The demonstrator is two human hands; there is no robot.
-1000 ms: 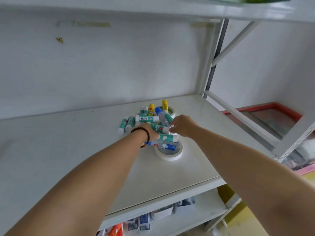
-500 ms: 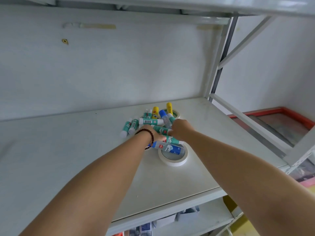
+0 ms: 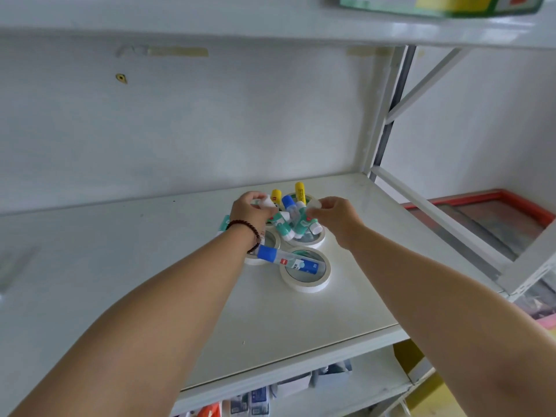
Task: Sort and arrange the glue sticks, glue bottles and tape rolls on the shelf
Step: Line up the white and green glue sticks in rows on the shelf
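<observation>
A heap of glue sticks and tape rolls lies on the white shelf (image 3: 301,320). My left hand (image 3: 249,210), with a bead bracelet at the wrist, is closed on a white-capped teal glue stick (image 3: 267,202). My right hand (image 3: 338,216) grips another white-capped glue stick (image 3: 313,204). Between the hands lie teal glue sticks (image 3: 284,227), a blue-capped one (image 3: 288,204) and two yellow ones (image 3: 300,191). A blue-capped glue bottle (image 3: 288,261) lies across the nearest white tape roll (image 3: 305,279). Two more tape rolls (image 3: 313,240) sit under the heap.
A white wall stands behind the shelf, and an upper shelf (image 3: 270,22) hangs overhead. The rack's upright and brace (image 3: 388,115) rise at the right. A lower shelf (image 3: 301,395) holds small boxes. A red-framed surface (image 3: 496,212) lies beyond the rack.
Both hands have lifted from the near side of the heap to its far side, each now holding a glue stick. The blue-capped bottle has slid down across the front tape roll.
</observation>
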